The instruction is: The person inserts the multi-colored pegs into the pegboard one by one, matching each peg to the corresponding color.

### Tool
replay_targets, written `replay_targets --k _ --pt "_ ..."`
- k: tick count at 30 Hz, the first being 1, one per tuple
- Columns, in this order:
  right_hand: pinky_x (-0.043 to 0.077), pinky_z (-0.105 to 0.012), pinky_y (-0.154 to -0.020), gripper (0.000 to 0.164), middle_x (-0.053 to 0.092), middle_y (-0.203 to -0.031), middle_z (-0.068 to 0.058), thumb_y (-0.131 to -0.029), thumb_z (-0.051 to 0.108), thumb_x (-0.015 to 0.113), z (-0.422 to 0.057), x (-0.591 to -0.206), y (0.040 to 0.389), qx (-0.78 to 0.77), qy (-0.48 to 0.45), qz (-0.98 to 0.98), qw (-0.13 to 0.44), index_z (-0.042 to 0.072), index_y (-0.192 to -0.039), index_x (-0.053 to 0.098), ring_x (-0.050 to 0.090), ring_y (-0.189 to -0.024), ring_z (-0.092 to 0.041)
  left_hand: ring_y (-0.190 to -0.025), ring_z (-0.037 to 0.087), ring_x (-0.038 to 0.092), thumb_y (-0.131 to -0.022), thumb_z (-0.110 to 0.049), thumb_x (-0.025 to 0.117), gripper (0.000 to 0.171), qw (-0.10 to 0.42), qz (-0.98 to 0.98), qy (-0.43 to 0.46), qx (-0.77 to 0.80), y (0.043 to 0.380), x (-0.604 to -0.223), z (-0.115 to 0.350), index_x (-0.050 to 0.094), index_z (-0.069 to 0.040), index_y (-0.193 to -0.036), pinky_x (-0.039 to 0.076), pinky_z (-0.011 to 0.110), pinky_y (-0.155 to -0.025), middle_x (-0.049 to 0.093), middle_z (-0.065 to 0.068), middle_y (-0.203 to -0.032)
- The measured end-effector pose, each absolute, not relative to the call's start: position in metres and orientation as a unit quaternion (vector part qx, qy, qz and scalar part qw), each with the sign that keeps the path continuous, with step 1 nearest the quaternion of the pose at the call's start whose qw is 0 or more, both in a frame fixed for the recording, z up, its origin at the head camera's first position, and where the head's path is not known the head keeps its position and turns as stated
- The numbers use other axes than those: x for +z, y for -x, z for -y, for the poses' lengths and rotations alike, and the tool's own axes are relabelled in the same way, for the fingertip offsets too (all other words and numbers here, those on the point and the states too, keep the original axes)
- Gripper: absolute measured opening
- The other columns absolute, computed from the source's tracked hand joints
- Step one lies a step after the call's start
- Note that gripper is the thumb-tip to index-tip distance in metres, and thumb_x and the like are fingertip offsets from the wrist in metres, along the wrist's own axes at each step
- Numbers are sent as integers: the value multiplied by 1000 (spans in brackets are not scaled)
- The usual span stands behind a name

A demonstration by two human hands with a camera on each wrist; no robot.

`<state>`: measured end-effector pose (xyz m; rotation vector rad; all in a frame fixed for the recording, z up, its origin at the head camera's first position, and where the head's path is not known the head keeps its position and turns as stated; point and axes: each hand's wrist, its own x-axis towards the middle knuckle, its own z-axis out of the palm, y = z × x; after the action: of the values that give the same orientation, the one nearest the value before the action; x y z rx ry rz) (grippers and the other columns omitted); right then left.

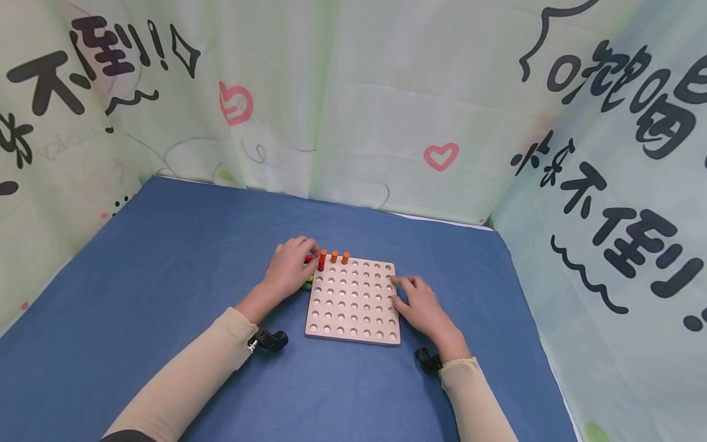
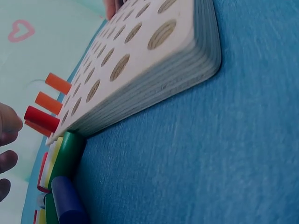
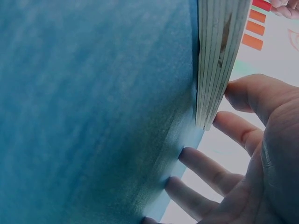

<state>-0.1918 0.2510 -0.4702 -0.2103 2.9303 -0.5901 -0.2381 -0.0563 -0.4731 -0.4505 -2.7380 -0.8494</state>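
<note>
A pale wooden pegboard [image 1: 353,334] with rows of round holes lies flat on the blue cloth. Three orange pegs [image 1: 345,258] stand along its far edge, and one red peg [image 1: 321,263] is upright in front of the leftmost. My left hand [image 1: 288,265] is at the board's far left corner; in the left wrist view its fingertips [image 2: 8,161] are beside the red peg with a small gap. On the right edge of the board rest the thumb and forefinger of my right hand [image 1: 422,307], its other fingers spread in the right wrist view.
Loose pegs lie left of the board, partly hidden by my left hand in the head view. Among them are a green peg [image 2: 68,156] and a blue peg [image 2: 68,200]. Printed curtains [image 1: 364,123] enclose the blue table [image 1: 221,239] at the back and sides.
</note>
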Motion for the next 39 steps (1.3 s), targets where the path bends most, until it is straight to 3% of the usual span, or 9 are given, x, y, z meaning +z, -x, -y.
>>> replay_targets --k 7,15,29,39 --pt "39 -65 -108 49 46 -147 -23 -106 30 56 -251 -470 192 -197 73 -975 74 17 -153 49 44 -137 -46 -106 29 62 -98 -12 69 15 103 941 137 -293 242 -476 59 68 -10 -114 48 51 -98 68 9 -114" --pt "40 -64 -107 49 46 -148 -23 -107 30 56 -252 -470 191 -196 68 -975 75 17 -154 49 44 -137 -45 -118 30 62 -99 -7 66 31 71 941 126 -305 247 -478 57 61 -7 -130 53 45 -100 65 12 -128" --pt "40 -64 -107 49 47 -147 -22 -106 30 56 -251 -469 191 -196 72 -975 72 17 -154 49 45 -137 -45 -115 30 63 -104 -9 59 25 13 961 127 -245 253 -484 63 69 -6 -127 52 45 -102 70 13 -123" --pt "41 -64 -107 50 46 -147 -22 -107 30 56 -251 -470 192 -192 67 -976 73 18 -154 49 45 -136 -45 -108 29 58 -104 -5 54 30 -28 965 126 -228 254 -479 63 71 -7 -128 53 43 -92 62 14 -118"
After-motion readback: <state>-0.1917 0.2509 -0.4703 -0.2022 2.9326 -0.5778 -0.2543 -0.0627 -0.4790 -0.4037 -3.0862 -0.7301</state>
